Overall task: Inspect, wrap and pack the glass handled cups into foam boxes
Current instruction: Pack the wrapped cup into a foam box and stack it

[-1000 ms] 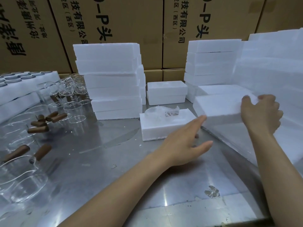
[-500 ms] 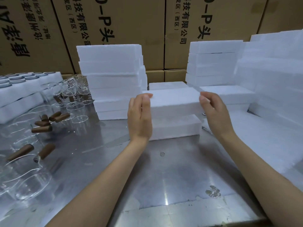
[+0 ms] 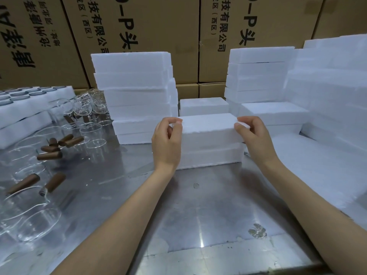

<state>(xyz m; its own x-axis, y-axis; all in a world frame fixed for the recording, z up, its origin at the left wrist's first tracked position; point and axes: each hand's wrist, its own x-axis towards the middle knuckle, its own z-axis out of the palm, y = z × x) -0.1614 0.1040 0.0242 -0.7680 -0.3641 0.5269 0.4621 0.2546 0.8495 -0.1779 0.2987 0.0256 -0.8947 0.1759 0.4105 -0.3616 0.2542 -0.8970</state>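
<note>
Head view: a white foam lid (image 3: 208, 124) sits on a foam box base (image 3: 210, 155), their edges roughly flush on the near face, both standing on the steel table (image 3: 198, 205). Left hand (image 3: 165, 143) pinches the lid's left end, thumb and fingertips curled over its top corner; right hand (image 3: 256, 137) pinches the right end likewise. Just beyond the left hand, a tall stack of foam boxes (image 3: 135, 96) stands close to the box's left end, narrow gap only. Behind the lid, between the hands, a single low foam box (image 3: 204, 106). Beyond and outward of the right hand, more foam stacks (image 3: 260, 74) and a low foam slab (image 3: 317, 165) run along the table's right edge, crowding that side. Well left of the left hand, glass handled cups (image 3: 39, 195) with brown handles lie clustered, some in a foam tray (image 3: 29, 108). Toward the body from both hands the steel surface is open down to the near table edge. Cardboard cartons (image 3: 139, 26) wall the back.
</note>
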